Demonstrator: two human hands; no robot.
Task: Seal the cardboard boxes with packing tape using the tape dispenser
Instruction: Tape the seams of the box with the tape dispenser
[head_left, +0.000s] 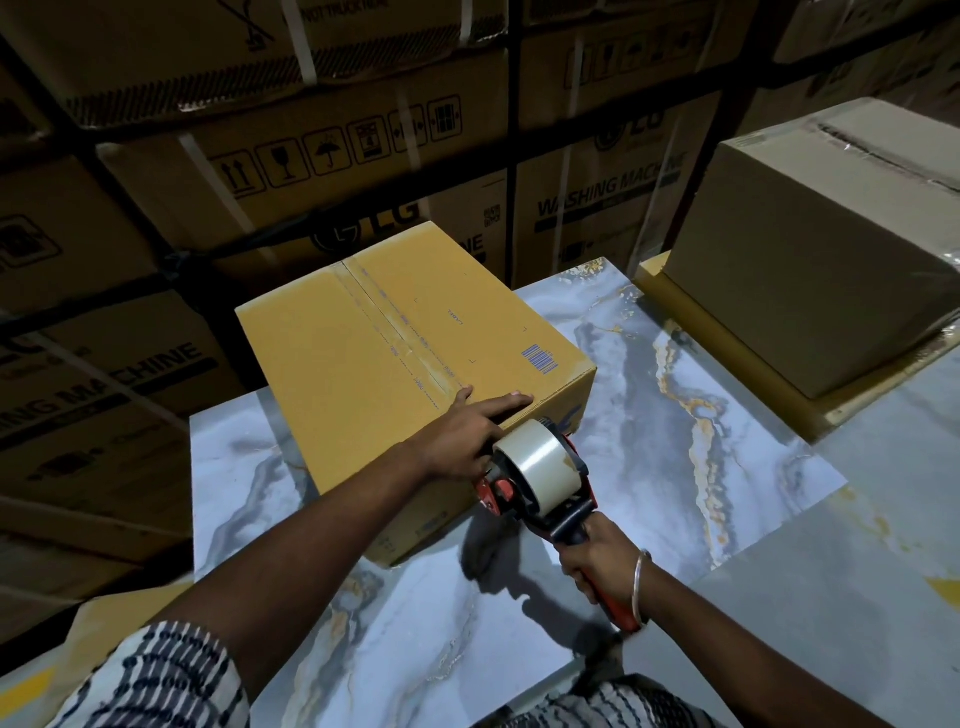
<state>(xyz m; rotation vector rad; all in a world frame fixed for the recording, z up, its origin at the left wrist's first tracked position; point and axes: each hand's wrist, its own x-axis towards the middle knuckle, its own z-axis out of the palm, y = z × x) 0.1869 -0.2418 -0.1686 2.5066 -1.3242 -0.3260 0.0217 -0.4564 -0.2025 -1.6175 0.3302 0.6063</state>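
A yellow cardboard box (363, 364) lies on the marble-patterned table (649, 395), its flaps closed along a centre seam that carries old tape. My left hand (467, 434) rests flat on the box's near top edge, fingers straight and spread. My right hand (597, 561) grips the handle of a red and black tape dispenser (535, 478), which carries a roll of clear tape. The dispenser's head sits against the near right side of the box, just below my left hand.
A second brown box (810, 249), taped on top, stands on flat yellow cardboard (737, 364) at the right. Stacked washing-machine cartons (322, 171) form a wall behind and to the left. Bare table surface lies between the two boxes and in front of me.
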